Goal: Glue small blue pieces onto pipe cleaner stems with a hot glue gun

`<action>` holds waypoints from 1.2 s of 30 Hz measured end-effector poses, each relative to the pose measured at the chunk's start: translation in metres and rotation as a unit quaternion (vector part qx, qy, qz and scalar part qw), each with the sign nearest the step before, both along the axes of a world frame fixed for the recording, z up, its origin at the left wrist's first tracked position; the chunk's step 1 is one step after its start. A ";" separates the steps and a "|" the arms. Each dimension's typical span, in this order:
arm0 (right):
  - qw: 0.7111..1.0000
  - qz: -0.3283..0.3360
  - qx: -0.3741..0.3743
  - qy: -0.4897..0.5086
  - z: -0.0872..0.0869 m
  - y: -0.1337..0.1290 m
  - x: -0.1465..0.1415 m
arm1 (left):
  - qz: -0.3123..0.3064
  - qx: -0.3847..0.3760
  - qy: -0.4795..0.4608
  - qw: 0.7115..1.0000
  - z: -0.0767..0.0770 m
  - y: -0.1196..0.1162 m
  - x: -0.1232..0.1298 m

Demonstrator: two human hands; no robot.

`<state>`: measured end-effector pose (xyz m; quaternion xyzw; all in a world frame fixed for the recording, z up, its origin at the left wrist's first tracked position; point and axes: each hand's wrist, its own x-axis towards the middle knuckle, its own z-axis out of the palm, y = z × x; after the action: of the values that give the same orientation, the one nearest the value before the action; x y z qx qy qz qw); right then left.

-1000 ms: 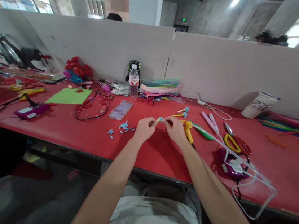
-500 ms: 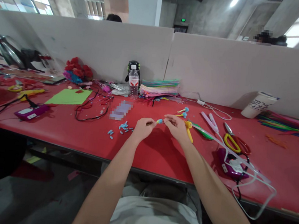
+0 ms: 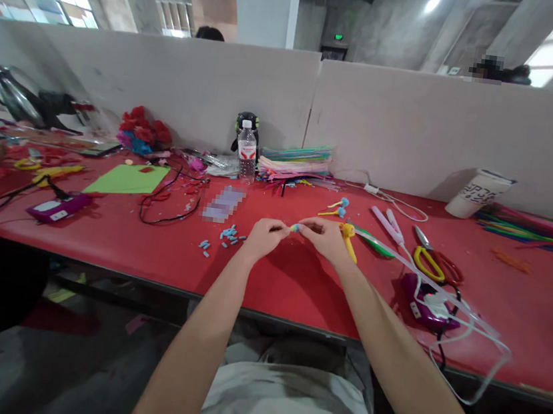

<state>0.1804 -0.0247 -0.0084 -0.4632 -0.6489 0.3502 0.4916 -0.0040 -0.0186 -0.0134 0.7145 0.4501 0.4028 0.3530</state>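
Left hand point(image 3: 265, 236): fingertips pinching small blue-and-yellow piece point(image 3: 295, 228)
Right hand point(image 3: 323, 238): fingertips gripping its opposite end
Piece position: between both hands, over red table point(image 3: 287, 285)
Yellow glue gun point(image 3: 349, 243): beside right hand

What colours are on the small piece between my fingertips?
The small stubby piece is light blue and yellow, head view.

There are three blue-and-yellow pieces point(image 3: 295, 227), two purple boxes point(image 3: 59, 207), one bottle point(image 3: 247, 153) and one cup point(image 3: 478, 194).
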 end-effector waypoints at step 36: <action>1.000 -0.002 0.026 -0.012 -0.011 0.004 0.000 | -0.017 0.025 0.012 0.999 0.002 -0.002 0.000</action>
<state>0.1804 -0.0211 -0.0195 -0.4554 -0.6629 0.3270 0.4963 -0.0040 -0.0208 -0.0113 0.7352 0.4322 0.3992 0.3366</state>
